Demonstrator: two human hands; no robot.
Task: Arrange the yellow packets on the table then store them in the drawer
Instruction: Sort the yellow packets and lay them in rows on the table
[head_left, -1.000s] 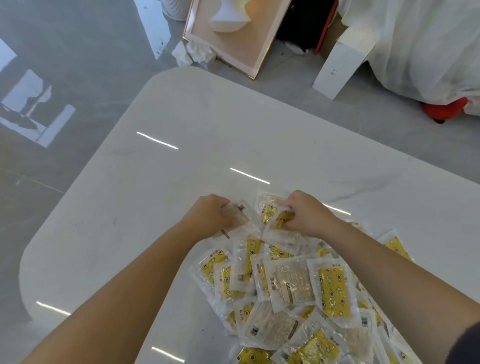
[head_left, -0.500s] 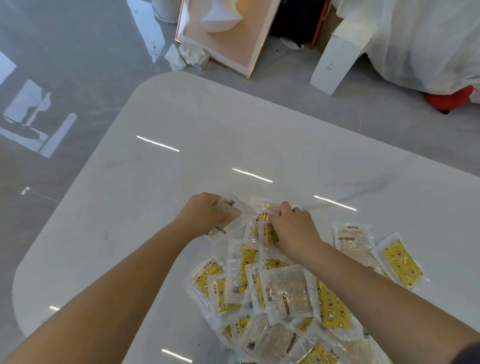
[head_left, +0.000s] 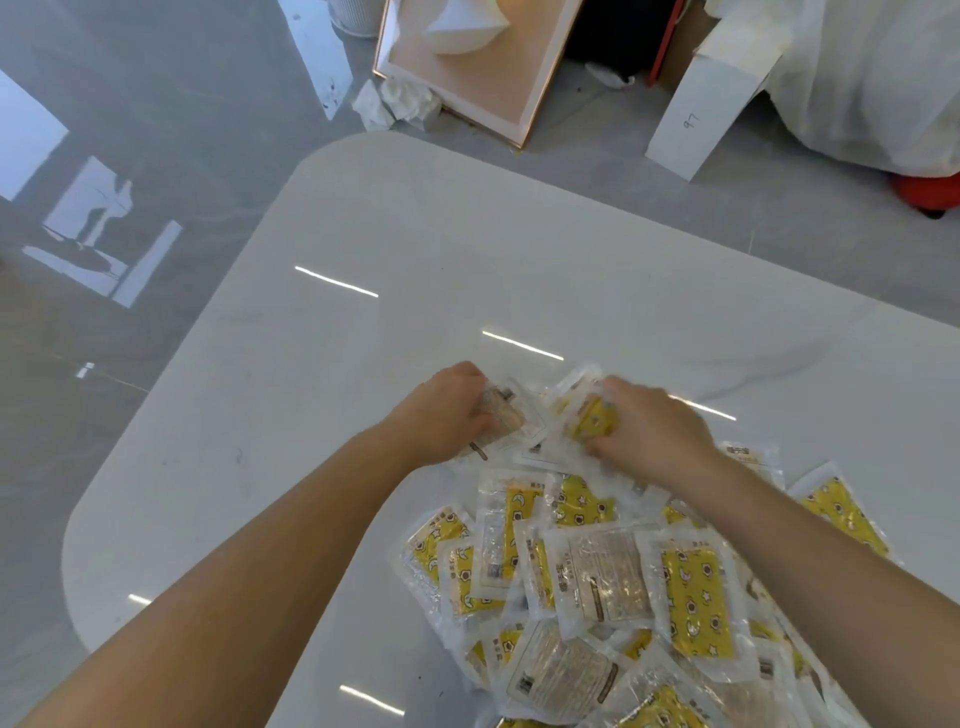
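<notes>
A loose heap of yellow packets (head_left: 696, 587) in clear wrappers covers the near right part of the white table (head_left: 363, 322); some lie yellow side up, others show a printed back. At the heap's far edge my left hand (head_left: 447, 415) is closed on a packet turned back side up (head_left: 506, 415). Just to its right my right hand (head_left: 649, 426) grips a yellow packet (head_left: 592, 418), lifted slightly off the pile. The two hands are close together. No drawer is in view.
Beyond the table's rounded far edge, on the grey floor, lean a framed picture (head_left: 483, 73), a white box (head_left: 701, 114), crumpled paper (head_left: 400, 101) and white sheeting (head_left: 872, 78) over a red object (head_left: 930, 189).
My right hand has lifted a yellow packet from the heap's top and brought it toward the packet in my left hand. The view has shifted slightly.
</notes>
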